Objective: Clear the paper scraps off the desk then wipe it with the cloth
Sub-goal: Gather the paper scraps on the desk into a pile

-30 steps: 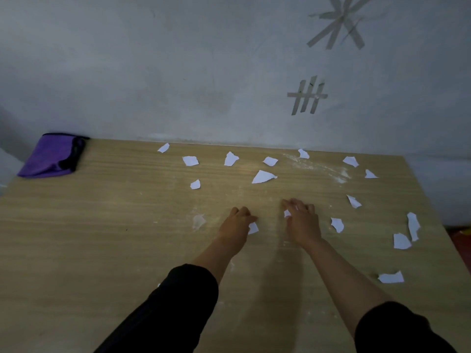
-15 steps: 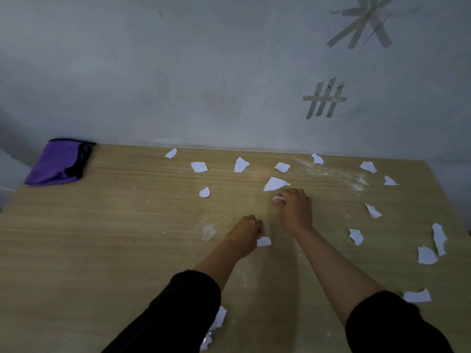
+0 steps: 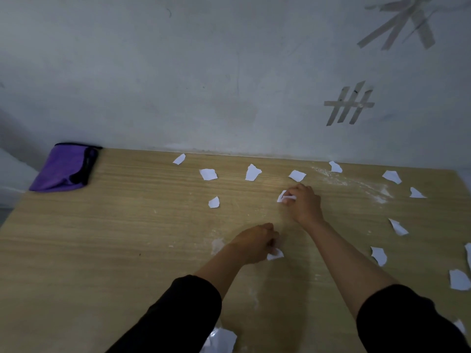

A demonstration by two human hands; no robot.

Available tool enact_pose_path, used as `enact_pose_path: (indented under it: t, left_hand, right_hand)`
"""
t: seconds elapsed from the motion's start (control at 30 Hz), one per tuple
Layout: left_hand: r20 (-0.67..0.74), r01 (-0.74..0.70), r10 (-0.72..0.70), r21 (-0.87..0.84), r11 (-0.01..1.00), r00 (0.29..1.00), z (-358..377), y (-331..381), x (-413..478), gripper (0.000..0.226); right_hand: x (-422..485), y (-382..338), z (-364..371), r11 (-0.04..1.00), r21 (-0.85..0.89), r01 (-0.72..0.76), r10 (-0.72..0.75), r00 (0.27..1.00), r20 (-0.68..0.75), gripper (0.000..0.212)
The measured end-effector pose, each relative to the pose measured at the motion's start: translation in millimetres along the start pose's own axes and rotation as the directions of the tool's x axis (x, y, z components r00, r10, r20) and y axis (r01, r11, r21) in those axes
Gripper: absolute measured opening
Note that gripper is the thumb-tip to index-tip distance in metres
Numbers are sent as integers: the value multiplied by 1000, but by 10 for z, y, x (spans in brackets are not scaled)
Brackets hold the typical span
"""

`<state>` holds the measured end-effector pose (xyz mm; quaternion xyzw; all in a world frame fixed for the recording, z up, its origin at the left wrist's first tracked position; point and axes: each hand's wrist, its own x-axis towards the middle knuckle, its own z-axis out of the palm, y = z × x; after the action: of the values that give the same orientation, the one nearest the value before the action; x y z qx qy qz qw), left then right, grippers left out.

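Several white paper scraps lie scattered over the wooden desk (image 3: pixel 102 238), mostly along its far and right parts. My right hand (image 3: pixel 304 203) pinches a crumpled white scrap (image 3: pixel 285 196) near the desk's middle back. My left hand (image 3: pixel 254 243) sits closer to me with its fingers curled on another scrap (image 3: pixel 275 255) on the wood. A folded purple cloth (image 3: pixel 63 169) with black trim rests at the far left corner, apart from both hands.
A grey wall with tape marks (image 3: pixel 348 105) rises right behind the desk. White powdery smears (image 3: pixel 356 184) streak the far right of the top. A larger white paper piece (image 3: pixel 221 341) shows at the near edge between my sleeves.
My right hand has moved forward and taken hold of the larger scrap at the middle back. My left hand stayed by its scrap, fingers curling on it. The camera tilted up slightly.
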<state>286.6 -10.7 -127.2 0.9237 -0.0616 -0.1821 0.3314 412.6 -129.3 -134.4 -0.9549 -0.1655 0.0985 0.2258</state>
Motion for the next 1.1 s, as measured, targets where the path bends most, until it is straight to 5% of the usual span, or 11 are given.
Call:
enact_pose_path:
  t: [0.07,0.17,0.27,0.37,0.67,0.87,1.0,1.1]
  left_hand:
    - [-133,93,-114,-151,984,985,-52,-39,-2,13]
    - [-340,257,-386,-367,894,858,-181,-159,-10,31]
    - [-424,365,-573,-477,800,702,-346,-337,-20,56]
    - [-455,482,-675,-475,736,581,-450,-547,-49,49]
    - [-412,626,-730,-378,682,546,-600,-741,-2,26]
    - [-486,413,-638,-495,764,598,-814,-953,89,11]
    - [-480,398,-624,-494,773,617,-1022,-1041,209,13]
    - [-456,426,-622,-465,776,636,-1113,-1072,288,9]
  right_hand:
    - [-33,22,17,998,46,33,-31,999,-28,19]
    - [-76,16,15,962,271,3,17,997,-72,45]
    - [-42,24,7,962,265,59,-34,995,-97,33]
    - [-61,13,25,965,199,168,-146,982,-121,20]
    - [-203,-60,192,939,224,260,-183,932,-314,21]
    - [-246,-145,249,944,116,309,-238,881,-410,25]
    - [-105,-304,124,941,264,213,-63,873,-483,26]
    - [71,-457,7,907,410,99,44,945,-325,19]
